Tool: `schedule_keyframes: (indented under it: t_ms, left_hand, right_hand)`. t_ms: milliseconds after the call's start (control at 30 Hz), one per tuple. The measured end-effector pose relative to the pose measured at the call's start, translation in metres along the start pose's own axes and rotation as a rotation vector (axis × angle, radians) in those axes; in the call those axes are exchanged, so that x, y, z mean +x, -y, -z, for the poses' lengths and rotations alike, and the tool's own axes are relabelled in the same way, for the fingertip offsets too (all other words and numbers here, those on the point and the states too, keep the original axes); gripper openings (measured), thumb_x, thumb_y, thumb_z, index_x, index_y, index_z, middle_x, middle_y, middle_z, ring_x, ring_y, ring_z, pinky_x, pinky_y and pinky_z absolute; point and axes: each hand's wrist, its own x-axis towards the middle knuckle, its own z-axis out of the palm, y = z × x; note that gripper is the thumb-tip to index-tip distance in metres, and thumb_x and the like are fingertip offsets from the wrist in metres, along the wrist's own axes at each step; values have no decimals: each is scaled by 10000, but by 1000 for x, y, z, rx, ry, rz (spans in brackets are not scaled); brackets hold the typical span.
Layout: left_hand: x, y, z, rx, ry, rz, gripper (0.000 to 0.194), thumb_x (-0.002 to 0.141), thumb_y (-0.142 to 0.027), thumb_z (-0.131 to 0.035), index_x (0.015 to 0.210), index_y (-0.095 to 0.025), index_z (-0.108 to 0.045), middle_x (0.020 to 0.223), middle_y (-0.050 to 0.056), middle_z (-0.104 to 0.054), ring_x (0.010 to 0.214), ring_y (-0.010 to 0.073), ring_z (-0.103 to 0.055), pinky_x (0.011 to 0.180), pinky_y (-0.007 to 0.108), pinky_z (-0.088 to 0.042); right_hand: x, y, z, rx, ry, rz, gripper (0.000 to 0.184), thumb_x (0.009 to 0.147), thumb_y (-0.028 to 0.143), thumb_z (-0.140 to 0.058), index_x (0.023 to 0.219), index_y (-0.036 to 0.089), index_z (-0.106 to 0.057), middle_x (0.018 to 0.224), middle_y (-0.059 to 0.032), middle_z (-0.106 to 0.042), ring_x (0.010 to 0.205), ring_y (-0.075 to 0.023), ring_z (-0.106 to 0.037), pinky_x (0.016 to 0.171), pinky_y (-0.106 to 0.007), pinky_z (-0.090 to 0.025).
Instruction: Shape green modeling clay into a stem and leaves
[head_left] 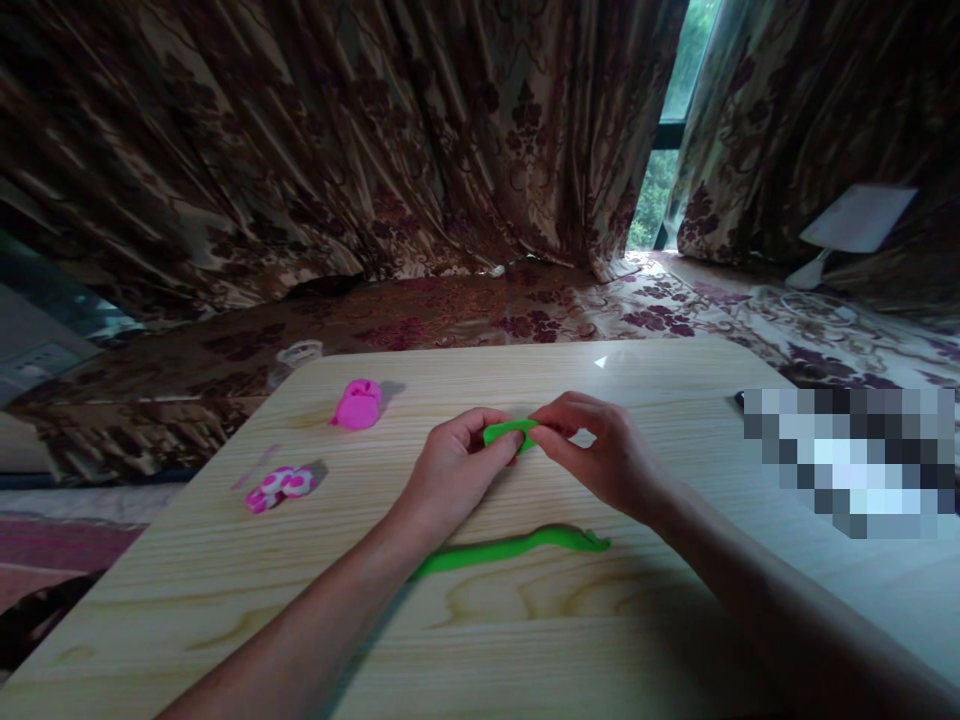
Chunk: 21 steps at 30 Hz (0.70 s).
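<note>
Green clay piece [510, 433] sits pinched between both hands, left hand [454, 470] and right hand [607, 455], mid-tabletop [675, 370]. A long green roll [517, 548] lies done at 6 o'clock. Two pink shapes [357, 404] sit finished at 9 o'clock. This piece looks only half shaped.

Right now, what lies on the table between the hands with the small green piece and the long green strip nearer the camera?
Head view: only bare wooden table between the small green piece, pinched by left hand and right hand, and the long green strip.
</note>
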Motion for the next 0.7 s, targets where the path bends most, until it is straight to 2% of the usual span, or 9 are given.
schedule_keyframes:
  t_ms: [100, 233, 433, 700]
  left_hand:
    - [-1, -1, 1, -38, 49, 22, 190, 711, -295, -657, 863, -180, -656, 744, 1, -655, 669, 125, -562, 626, 229, -399]
    - [-1, 2, 2, -130, 113, 65, 181, 736, -320, -642, 834, -169, -654, 728, 10, -650, 681, 125, -559, 650, 234, -395]
    - [0, 4, 2, -93, 104, 62, 176, 738, -328, -633, 800, -169, -672, 740, 4, -654, 683, 129, -559, 668, 242, -391]
    - [-3, 1, 1, -54, 191, 83, 228, 790, -320, -576, 669, -143, -651, 685, 11, -635, 672, 120, -536, 690, 247, -375]
  right_hand:
    - [0, 0, 0, 20, 6, 5, 138, 794, 172, -599, 919, 188, -656, 792, -19, -625, 692, -116, -575, 603, -234, -460]
    - [0, -1, -3, 27, -19, -27, 76, 799, 138, -569, 801, 178, -634, 679, 9, -608, 610, -96, -553, 554, -215, -443]
    - [0, 0, -2, 42, 5, 14, 80, 794, 192, -603, 858, 184, -651, 772, -19, -620, 687, -120, -572, 591, -239, -457]
    - [-1, -3, -3, -11, 8, 58, 84, 837, 175, -560, 839, 175, -644, 762, -19, -602, 677, -118, -553, 595, -245, -444]
